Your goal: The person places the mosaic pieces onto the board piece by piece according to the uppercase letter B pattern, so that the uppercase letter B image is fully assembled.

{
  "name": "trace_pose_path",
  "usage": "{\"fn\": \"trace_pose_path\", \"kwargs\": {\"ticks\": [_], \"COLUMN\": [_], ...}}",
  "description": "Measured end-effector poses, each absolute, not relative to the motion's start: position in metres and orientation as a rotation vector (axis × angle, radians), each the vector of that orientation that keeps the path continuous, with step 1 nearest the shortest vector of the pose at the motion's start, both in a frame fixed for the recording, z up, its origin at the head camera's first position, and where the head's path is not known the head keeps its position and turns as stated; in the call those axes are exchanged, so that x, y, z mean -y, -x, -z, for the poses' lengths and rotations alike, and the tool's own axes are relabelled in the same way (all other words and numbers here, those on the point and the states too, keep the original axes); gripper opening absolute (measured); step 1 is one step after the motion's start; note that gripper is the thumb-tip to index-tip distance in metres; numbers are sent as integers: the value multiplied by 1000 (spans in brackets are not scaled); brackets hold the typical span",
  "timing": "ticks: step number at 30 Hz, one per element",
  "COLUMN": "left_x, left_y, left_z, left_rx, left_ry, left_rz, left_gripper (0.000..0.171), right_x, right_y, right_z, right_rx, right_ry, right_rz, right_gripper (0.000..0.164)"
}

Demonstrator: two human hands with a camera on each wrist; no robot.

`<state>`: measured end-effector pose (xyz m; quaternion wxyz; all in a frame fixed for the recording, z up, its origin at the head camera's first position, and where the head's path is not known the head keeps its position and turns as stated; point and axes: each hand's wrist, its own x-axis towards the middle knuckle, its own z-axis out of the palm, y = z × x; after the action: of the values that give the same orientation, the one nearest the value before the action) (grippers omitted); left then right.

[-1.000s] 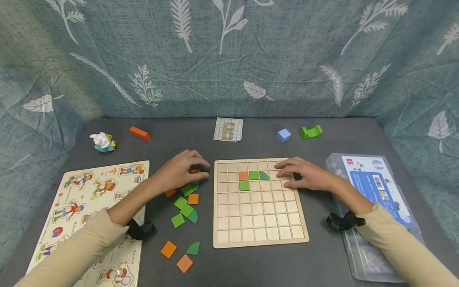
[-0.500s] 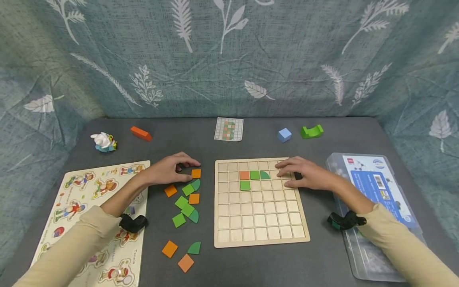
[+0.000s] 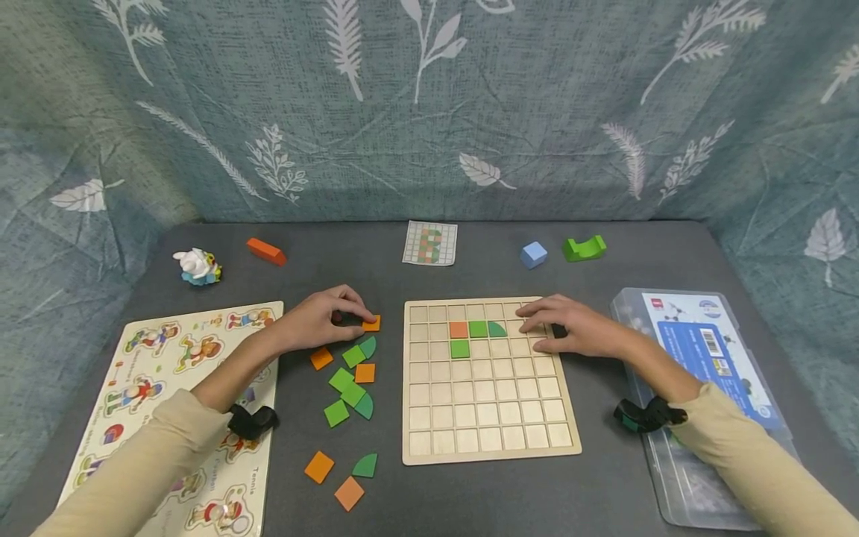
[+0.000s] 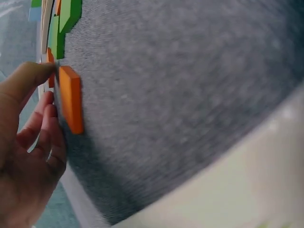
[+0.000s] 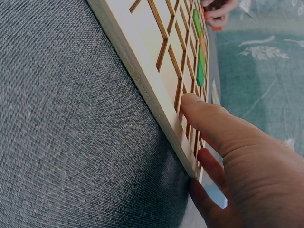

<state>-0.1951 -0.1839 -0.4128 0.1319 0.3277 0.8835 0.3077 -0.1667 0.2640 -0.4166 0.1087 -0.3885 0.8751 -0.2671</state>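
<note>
On the table left of the grid board, my left hand [image 3: 321, 321] pinches an orange square tile [image 3: 373, 324] between thumb and fingertips. Its thumb [image 4: 35, 73] lies against the tile's edge in the left wrist view. My right hand [image 3: 573, 326] rests on the right rim of the wooden grid board [image 3: 490, 457], fingers extended and spread. Set in the board are an orange square [image 3: 458, 330], two green squares [image 3: 478, 329] and a green quarter-circle [image 3: 496, 328]. Loose green squares [image 3: 336, 413], orange squares [image 3: 318, 467] and green quarter-circles [image 3: 365, 465] lie to the board's left.
A paper pattern card [image 3: 430, 243] lies behind the board. Farther back are a blue cube [image 3: 533, 254], a green arch block [image 3: 584, 248], an orange block [image 3: 266, 251] and a small figurine [image 3: 197, 266]. A picture puzzle [image 3: 194, 358] flanks the left, a plastic case [image 3: 711, 358] the right.
My left hand has drawn back left from near the board's edge, then come onto the orange tile, which has shifted slightly right. The right hand stays in place.
</note>
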Motion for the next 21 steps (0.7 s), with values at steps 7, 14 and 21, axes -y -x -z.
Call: {"fn": "trace_pose_path", "kwargs": {"ticks": [7,14,21], "left_x": [175,160,94], "left_y": [193,191,177], "left_z": [406,399,389], "left_rx": [-2652,-2715,-2667], "left_ry": [-1093,-1081,-1300], "left_rz": [-672,-633,-719], "left_gripper": [24,22,19], "right_x": [-265,-265,-265], "right_y": [167,167,167], "right_z": [417,417,416], "right_rx": [-2573,-2575,-2568], "right_ry": [1142,1138,1141], "right_rz": [779,773,782], "right_gripper": [30,29,30]}}
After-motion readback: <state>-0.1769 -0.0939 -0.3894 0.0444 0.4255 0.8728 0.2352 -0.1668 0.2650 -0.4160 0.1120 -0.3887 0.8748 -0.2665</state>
